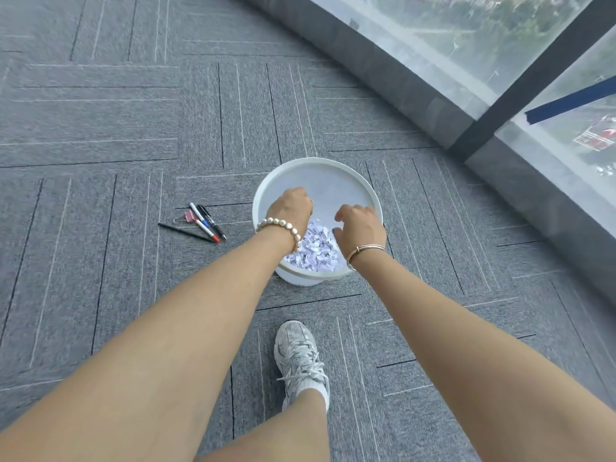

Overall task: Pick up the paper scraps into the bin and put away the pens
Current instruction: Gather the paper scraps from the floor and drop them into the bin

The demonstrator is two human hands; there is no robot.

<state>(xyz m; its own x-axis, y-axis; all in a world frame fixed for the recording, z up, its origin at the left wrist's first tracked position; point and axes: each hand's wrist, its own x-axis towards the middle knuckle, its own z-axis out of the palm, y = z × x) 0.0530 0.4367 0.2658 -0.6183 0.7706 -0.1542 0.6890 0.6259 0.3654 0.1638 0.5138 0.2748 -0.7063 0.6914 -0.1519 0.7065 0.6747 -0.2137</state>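
Observation:
A round white bin point(333, 175) stands on the carpet, and a heap of white and pale lilac paper scraps point(316, 253) lies in it. Both my hands hang over its opening. My left hand point(290, 208), with a pearl bracelet at the wrist, points down into the bin, so its fingers are hidden. My right hand point(361, 226), wearing a thin bangle, has its fingers curled and apart with nothing visible in them. Several pens point(207, 222) lie together on the carpet just left of the bin, and a pink binder clip point(189, 215) lies beside them.
Grey striped carpet tiles point(116, 128) cover the floor all around. A glass window wall with a dark frame point(520, 88) and a low grey sill runs along the right. My foot in a grey sneaker point(300, 358) stands just in front of the bin.

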